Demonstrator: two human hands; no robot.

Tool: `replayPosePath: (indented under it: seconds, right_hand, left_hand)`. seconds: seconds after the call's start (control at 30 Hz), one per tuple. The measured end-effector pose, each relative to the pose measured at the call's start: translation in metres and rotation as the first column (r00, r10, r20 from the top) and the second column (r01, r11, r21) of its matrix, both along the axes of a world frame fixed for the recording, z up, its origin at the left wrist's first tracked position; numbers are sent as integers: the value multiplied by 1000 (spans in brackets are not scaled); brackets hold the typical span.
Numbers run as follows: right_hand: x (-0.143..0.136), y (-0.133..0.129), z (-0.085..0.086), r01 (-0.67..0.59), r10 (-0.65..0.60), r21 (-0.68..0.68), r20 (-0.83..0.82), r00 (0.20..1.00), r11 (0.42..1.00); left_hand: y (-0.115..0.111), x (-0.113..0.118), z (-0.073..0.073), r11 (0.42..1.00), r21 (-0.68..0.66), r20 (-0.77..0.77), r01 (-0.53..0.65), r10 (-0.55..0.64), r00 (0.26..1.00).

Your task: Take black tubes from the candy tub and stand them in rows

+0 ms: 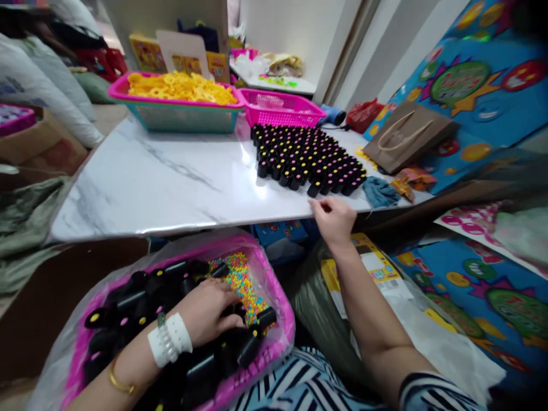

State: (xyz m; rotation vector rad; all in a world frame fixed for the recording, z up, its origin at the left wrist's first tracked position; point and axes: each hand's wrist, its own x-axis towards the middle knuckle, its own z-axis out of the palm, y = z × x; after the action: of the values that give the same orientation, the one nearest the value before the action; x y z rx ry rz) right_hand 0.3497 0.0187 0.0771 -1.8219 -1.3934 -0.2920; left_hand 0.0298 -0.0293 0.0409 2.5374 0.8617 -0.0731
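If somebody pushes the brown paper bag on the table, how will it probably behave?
The brown paper bag looks made of thin, creased sheet, so it would probably bend or crumple where pressed. It leans back at a slant, so a push might slide or tip it. Its soft-looking handles would likely flop rather than stay stiff.

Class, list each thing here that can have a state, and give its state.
Left hand, inside lower basket
Right hand, curled
Lower basket, plastic-lined
Basket tubes, jumbled
Tabletop tubes, upright, grouped
Teal basket, heaped with yellow pieces
Paper bag, tilted
Blue cloth, crumpled
Red bag, crumpled
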Motion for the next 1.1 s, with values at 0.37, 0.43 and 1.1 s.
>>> replayPosePath:
  seconds: [0.37, 0.43, 1.1]
  right_hand:
    - [-115, -85, -51, -954, 547, -93, -801, 242, 286]
    - [-117, -76, -58, -951, 556, -95, -792, 252, 295]
    - [-141, -34, -35, -319, 951, -938, 29, 307, 132]
  left_hand:
    - [-3, -1, 13, 911, -176, 359, -372, 412, 838]
    - [-6, -1, 9, 897, -226, 424, -379, 441, 791]
    - [-10, -14, -10, 953, 230, -57, -195, 214, 975]
